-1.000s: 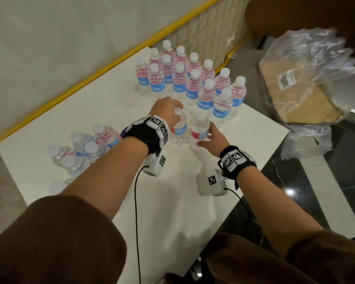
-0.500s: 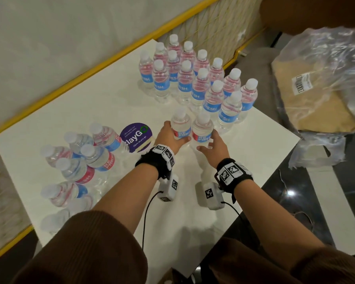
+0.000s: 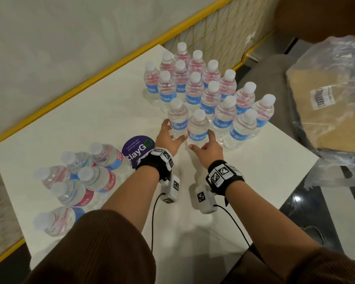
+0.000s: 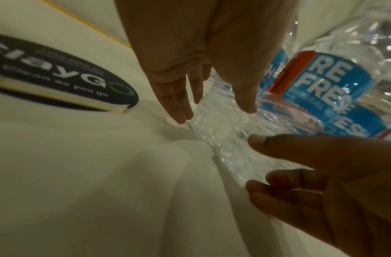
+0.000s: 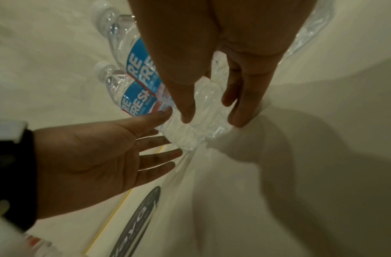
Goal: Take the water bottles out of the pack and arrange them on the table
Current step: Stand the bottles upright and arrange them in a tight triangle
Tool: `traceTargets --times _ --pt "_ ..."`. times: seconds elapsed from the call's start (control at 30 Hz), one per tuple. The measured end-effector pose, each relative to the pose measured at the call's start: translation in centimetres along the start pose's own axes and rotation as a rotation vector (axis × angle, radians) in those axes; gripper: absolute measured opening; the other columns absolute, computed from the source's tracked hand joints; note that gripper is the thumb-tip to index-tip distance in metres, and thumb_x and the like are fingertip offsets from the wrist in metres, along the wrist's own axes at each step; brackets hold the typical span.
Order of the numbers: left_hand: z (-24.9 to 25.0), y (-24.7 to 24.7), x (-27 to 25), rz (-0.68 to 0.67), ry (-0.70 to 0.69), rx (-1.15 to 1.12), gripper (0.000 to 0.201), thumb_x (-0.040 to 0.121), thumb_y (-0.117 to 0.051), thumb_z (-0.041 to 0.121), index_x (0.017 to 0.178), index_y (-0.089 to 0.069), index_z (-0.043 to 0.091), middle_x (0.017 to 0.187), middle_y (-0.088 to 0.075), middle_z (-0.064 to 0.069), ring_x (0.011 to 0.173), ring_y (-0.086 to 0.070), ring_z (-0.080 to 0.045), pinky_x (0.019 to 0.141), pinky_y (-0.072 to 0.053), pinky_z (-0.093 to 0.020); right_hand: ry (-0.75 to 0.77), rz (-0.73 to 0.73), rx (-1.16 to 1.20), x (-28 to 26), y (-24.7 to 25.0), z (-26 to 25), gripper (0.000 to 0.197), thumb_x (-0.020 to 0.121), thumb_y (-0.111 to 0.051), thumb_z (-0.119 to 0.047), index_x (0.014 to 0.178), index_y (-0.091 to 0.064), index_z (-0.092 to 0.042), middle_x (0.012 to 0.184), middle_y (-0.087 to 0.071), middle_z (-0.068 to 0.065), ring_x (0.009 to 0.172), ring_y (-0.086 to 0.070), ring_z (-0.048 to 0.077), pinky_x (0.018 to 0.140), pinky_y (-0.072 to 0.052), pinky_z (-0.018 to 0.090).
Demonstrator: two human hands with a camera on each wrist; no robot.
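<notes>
Standing bottles (image 3: 195,93) sixteen, lying bottles (image 3: 98,179) six

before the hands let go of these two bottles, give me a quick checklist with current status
1. Left bottle upright on the table: ok.
2. Right bottle upright: ok.
3. Left hand fingers straight, not gripping: ok.
4. Right hand fingers straight against its bottle: ok.
5. Both bottles closed up to the standing group: cannot tell.
6. Remaining bottles reachable at the left: ok.
</notes>
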State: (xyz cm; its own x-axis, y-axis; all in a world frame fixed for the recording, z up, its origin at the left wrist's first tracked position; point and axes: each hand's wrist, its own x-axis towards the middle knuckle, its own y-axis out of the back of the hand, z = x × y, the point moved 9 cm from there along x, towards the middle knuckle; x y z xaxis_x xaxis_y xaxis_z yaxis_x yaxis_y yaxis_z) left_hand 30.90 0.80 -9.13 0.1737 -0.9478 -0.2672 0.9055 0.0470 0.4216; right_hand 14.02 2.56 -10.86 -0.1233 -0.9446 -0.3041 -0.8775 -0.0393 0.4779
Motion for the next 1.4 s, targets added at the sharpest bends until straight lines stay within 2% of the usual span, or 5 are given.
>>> traceTargets --times 0.13,0.33,0.47,0.7,1.4 --pt "0.1 0.7 1.8 0.065 -0.020 0.000 0.062 0.086 -0.067 0.026 0.139 -0.037 0.014 0.136 -0.053 -0.006 0.115 -0.057 -0.029 0.092 -0.044 -0.029 0.043 -0.022 -0.035 1.1 -0.5 -0.4 0.073 0.084 -0.064 -0.021 0.146 -0.026 -0.025 0.077 -0.059 0.004 0.073 -0.056 0.014 0.078 -0.047 0.029" --pt "-0.5 1.4 4.2 0.012 -0.005 -0.012 0.061 0.094 -0.055 0.023 0.147 -0.025 0.020 0.147 -0.042 -0.002 0.129 -0.046 -0.027 0.100 -0.037 -0.028 0.012 0.005 0.063 2.6 -1.8 -1.3 0.062 0.082 -0.069 -0.027 0.134 -0.035 -0.027 0.074 -0.057 0.003 0.066 -0.053 0.008 0.068 -0.039 0.022" --pt "-1.0 1.8 5.3 0.045 0.000 -0.049 0.068 0.085 -0.068 0.025 0.143 -0.033 0.017 0.142 -0.046 -0.003 0.120 -0.053 -0.024 0.091 -0.043 -0.024 -0.047 0.034 0.104 3.2 -2.4 -0.9 0.061 0.082 -0.069 -0.033 0.133 -0.036 -0.023 0.086 -0.062 0.009 0.074 -0.057 0.015 0.073 -0.043 0.027" --pt "-1.5 1.3 6.1 0.035 -0.007 0.062 0.056 0.090 -0.062 0.025 0.140 -0.040 0.016 0.135 -0.053 -0.009 0.118 -0.055 -0.023 0.089 -0.039 -0.022 0.032 0.028 0.090 3.2 -2.5 -1.4 0.070 0.085 -0.063 -0.023 0.145 -0.028 -0.029 0.065 -0.055 -0.001 0.062 -0.054 0.004 0.059 -0.037 0.008" --pt "-0.2 0.9 6.3 0.058 -0.039 0.104 0.039 0.092 -0.057 0.019 0.130 -0.051 0.016 0.123 -0.061 -0.006 0.109 -0.060 -0.022 0.088 -0.042 -0.022 -0.054 0.183 0.236 2.8 -2.0 -0.9 0.055 0.086 -0.064 -0.026 0.133 -0.037 -0.024 0.065 -0.048 -0.003 0.060 -0.049 0.004 0.056 -0.034 0.013"
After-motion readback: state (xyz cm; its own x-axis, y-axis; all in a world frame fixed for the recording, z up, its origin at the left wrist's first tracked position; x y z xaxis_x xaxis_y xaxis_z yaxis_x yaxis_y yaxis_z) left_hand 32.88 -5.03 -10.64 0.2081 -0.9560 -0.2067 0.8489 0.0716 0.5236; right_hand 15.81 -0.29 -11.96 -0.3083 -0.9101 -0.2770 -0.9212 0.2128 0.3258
